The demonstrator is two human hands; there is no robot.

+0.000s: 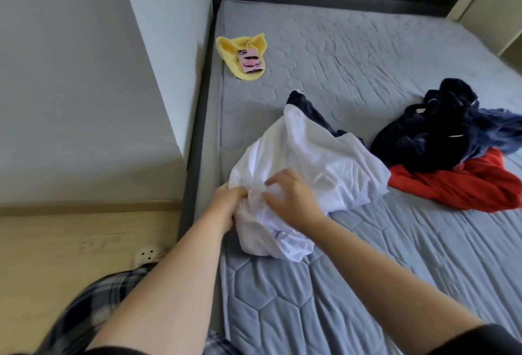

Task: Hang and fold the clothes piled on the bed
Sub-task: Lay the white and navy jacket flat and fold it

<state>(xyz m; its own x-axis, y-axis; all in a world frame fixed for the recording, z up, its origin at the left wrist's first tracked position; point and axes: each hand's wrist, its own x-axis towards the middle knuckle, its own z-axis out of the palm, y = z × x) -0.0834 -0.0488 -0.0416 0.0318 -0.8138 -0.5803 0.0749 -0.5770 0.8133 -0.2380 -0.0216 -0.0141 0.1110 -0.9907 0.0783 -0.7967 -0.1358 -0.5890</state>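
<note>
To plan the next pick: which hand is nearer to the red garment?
Right. The right hand grips the white garment, left of the red garment; the left hand grips it too, farther left.

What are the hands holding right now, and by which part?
The left hand and the right hand both grip the white garment by its bunched near end; the rest lies on the bed.

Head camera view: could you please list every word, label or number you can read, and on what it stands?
No text is readable.
On the phone case, on the yellow cloth: dark marks, too blurred to read.
On the dark clothes pile: white patches, perhaps labels, too small to read.
On the white garment gripped by the left hand and right hand: no print visible.
</note>
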